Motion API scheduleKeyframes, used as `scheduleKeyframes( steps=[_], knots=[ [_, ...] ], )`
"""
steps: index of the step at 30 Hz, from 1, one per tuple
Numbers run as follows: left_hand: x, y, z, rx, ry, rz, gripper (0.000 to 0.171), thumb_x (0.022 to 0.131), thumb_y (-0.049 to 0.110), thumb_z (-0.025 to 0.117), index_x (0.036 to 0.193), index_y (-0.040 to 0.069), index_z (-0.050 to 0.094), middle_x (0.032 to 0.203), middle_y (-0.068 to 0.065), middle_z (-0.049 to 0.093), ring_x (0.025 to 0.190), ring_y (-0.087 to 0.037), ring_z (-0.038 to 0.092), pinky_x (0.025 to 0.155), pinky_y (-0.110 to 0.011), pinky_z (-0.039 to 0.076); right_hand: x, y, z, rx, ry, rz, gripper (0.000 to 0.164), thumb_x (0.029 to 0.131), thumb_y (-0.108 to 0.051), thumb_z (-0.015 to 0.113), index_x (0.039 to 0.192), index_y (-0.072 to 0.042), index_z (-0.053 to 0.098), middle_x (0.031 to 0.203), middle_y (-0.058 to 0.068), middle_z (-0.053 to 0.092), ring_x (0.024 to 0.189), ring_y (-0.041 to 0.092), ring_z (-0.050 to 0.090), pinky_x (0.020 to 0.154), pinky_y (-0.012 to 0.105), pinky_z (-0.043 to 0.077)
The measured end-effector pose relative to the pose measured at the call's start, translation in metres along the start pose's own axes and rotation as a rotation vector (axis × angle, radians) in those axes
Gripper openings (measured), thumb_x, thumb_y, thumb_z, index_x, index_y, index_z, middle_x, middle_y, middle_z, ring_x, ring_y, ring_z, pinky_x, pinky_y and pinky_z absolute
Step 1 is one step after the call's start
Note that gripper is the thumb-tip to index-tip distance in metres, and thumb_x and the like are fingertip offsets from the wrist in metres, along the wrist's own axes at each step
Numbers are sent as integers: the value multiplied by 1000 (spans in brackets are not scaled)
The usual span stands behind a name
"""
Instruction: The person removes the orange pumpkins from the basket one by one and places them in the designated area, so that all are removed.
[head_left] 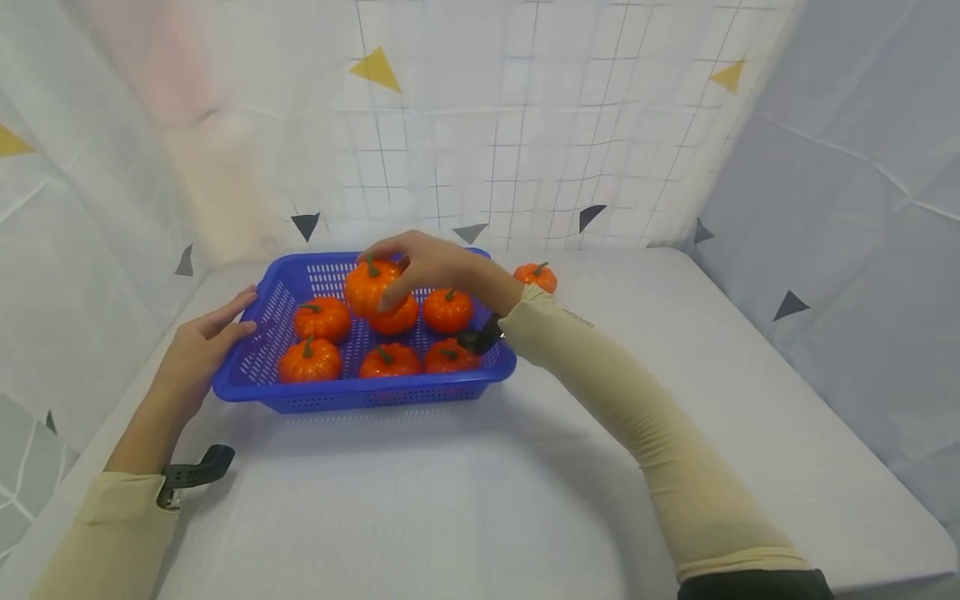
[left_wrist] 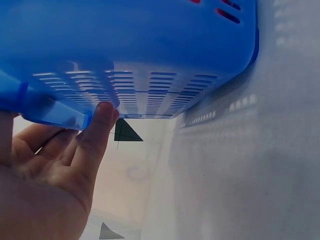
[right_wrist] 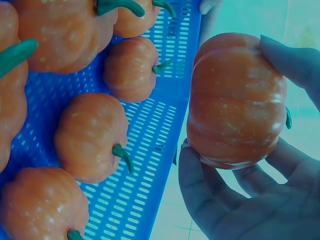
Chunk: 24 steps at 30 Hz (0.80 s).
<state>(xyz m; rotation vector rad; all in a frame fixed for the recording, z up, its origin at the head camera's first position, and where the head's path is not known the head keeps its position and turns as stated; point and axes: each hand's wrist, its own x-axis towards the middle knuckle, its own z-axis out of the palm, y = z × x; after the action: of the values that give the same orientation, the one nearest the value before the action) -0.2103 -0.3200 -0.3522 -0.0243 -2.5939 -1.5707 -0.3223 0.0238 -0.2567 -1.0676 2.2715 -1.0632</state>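
My right hand holds a small orange toy pumpkin with a green stem, thumb on one side and fingers on the other. In the head view this pumpkin is over a blue plastic basket; the right wrist view shows the grip on the pumpkin close up. Several similar pumpkins sit inside the basket. At the basket's left side, my left hand grips the rim. The left wrist view has its fingers under the rim, against the slotted wall.
One more pumpkin lies on the white table, right of the basket and behind the right forearm. White sheeting with a grid and coloured triangles rises behind the table, with grey sheeting along the right.
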Motion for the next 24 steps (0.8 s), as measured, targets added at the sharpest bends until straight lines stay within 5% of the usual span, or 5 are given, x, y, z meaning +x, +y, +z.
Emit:
scheduleKeyframes(
  steps=[24],
  knots=[
    [3, -1, 0, -4, -14, 16, 59, 110, 35, 53, 163, 20, 32, 169, 0, 26, 156, -34, 16, 122, -56, 20, -24, 3, -27, 22, 71, 70, 73, 78, -32, 89, 145, -29, 62, 133, -8, 63, 121, 23, 56, 97, 41, 53]
  ],
)
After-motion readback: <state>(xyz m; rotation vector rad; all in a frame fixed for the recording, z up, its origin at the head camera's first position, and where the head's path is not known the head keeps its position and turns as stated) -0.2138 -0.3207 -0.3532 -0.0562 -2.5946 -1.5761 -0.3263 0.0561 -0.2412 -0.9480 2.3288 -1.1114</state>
